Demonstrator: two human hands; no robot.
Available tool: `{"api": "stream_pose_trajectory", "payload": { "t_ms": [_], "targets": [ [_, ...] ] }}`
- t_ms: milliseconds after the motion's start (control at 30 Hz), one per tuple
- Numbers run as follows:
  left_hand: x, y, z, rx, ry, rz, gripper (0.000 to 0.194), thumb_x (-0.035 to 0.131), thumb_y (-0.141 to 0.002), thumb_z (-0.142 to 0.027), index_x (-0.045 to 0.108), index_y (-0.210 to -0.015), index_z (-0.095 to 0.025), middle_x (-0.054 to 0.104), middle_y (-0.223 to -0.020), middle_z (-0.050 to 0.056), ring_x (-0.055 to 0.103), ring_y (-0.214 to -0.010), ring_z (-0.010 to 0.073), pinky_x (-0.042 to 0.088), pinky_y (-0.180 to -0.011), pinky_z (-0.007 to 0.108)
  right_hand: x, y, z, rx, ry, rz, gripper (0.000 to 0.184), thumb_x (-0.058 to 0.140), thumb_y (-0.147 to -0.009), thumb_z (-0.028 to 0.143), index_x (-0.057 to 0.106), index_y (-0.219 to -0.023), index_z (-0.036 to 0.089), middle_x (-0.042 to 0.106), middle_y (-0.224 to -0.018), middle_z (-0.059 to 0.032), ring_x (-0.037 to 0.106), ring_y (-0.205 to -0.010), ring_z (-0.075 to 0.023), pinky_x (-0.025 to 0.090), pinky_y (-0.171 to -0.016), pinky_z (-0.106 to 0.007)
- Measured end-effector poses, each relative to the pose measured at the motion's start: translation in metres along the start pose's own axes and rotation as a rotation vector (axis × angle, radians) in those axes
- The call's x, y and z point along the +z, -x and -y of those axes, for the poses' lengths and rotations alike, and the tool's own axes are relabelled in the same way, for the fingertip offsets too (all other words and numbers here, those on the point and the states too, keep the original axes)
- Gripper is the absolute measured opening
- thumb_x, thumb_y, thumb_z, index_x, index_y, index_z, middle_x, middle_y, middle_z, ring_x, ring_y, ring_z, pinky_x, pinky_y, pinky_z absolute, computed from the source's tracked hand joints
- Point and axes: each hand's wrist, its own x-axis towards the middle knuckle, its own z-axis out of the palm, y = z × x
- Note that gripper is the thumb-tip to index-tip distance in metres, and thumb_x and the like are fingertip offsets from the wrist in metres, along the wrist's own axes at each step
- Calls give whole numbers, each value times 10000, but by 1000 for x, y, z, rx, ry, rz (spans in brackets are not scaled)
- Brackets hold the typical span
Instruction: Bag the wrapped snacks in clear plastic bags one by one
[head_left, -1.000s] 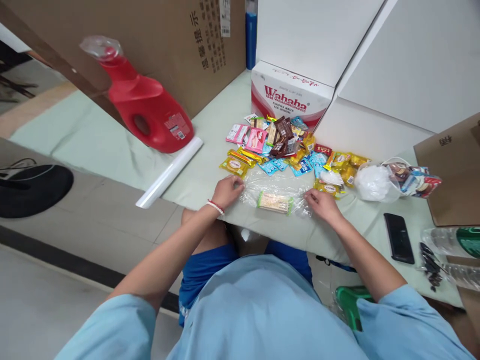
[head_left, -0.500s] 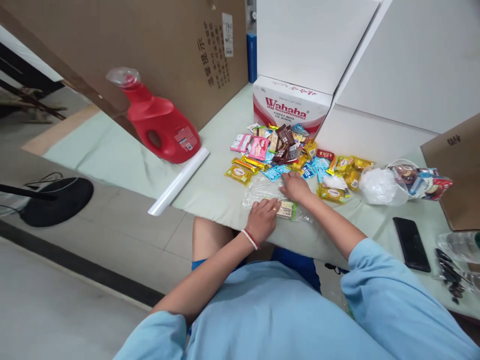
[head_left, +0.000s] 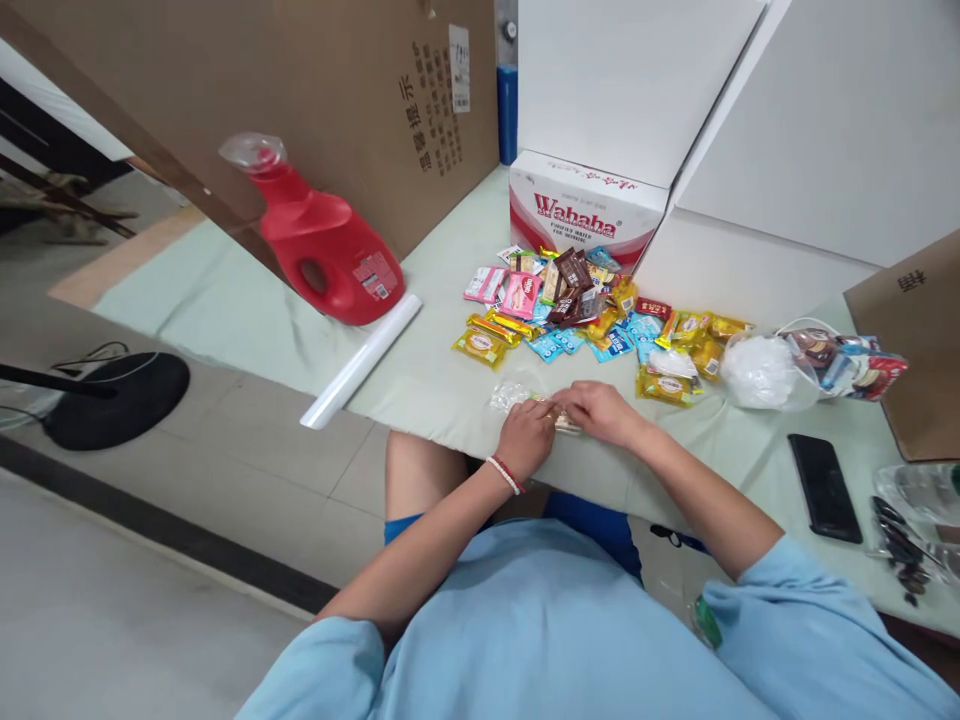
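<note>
My left hand [head_left: 527, 438] rests at the table's front edge, its fingers curled over a wrapped snack packet [head_left: 568, 426], which is mostly covered. My right hand [head_left: 602, 411] is closed in a pinch against the left fingertips, apparently on the edge of a clear plastic film [head_left: 514, 390]. That crumpled film bunches up beside and behind my left fingers. Beyond the hands lies a loose heap of snack packets, with pink ones [head_left: 520, 294], brown ones [head_left: 573, 270], blue ones [head_left: 611, 343] and yellow ones [head_left: 480, 347].
A red jug [head_left: 337, 255] and a white roll [head_left: 364, 360] stand left. Behind the heap is a Wahaba box [head_left: 585, 215]. On the right are a white plastic bundle [head_left: 761, 370], a black phone [head_left: 824, 487] and a cardboard box [head_left: 919, 350].
My right hand has drawn back from the blue packets toward my left hand and closed in a pinch. The clear film, spread flat before, is now gathered up around the snack packet.
</note>
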Motion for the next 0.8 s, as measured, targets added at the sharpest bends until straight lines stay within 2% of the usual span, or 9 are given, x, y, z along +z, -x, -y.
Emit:
{"api": "stream_pose_trajectory", "payload": {
  "t_ms": [100,200,267,333,433,533,600,667,800],
  "targets": [
    [5,10,18,-50,237,-108,356,451,-903,-103,770,-999,-229,778,-1075,70,692,-1050,213,552,-969,406,21,22,10,-66,83,77,404,465,-1020,193,659,-1374,200,677,-958,-89,571,-918,-222,444,-865,-314],
    [3,17,41,-259,456,-312,363,398,-886,-114,740,-894,-235,778,-1059,38,714,-1030,181,572,-973,383,35,29,16,-44,192,114,472,439,-1015,136,603,-1451,208,648,-981,-101,526,-942,-243,433,-839,-330],
    [-3,14,54,-472,482,-457,325,392,-937,-209,717,-955,-223,766,-1068,56,710,-1027,191,576,-949,374,40,30,19,-47,246,129,520,413,-1023,125,545,-1508,258,640,-1009,-95,514,-961,-249,425,-829,-333],
    [-10,4,63,-638,432,-528,338,410,-979,-352,682,-1103,-194,744,-1139,106,694,-1065,218,565,-949,381,42,28,23,-66,286,145,540,404,-1027,125,521,-1528,289,639,-1016,-92,513,-961,-253,418,-824,-338],
    [-18,-10,67,-689,330,-398,478,517,-939,-521,627,-1238,-166,715,-1222,170,667,-1133,292,537,-960,441,41,25,27,-64,300,163,534,434,-1014,123,548,-1510,281,642,-1000,-99,519,-954,-261,407,-806,-343],
    [-23,-13,65,-614,270,-183,471,726,-773,-503,674,-1128,-198,740,-1134,148,662,-1092,338,527,-894,447,38,24,27,-30,255,165,532,448,-1003,102,577,-1487,281,635,-976,-91,512,-939,-254,396,-797,-336],
    [-25,-8,61,-569,319,-88,275,732,-752,-408,691,-936,-207,750,-933,83,680,-932,277,526,-803,373,37,25,24,-27,196,146,528,475,-989,93,594,-1470,277,619,-956,-82,494,-911,-242,391,-804,-330],
    [-26,-5,54,-541,401,-60,128,666,-794,-330,657,-813,-205,702,-767,15,652,-767,194,503,-717,295,38,27,20,-46,119,116,516,515,-969,89,623,-1439,273,599,-935,-74,471,-887,-229,390,-810,-327],
    [-22,-7,21,-478,521,-112,72,621,-834,-237,657,-865,-183,669,-787,-12,620,-733,140,492,-712,253,46,32,17,-88,14,25,424,541,-924,58,733,-1256,239,575,-909,-71,440,-875,-223,397,-808,-334]
  ]
}}
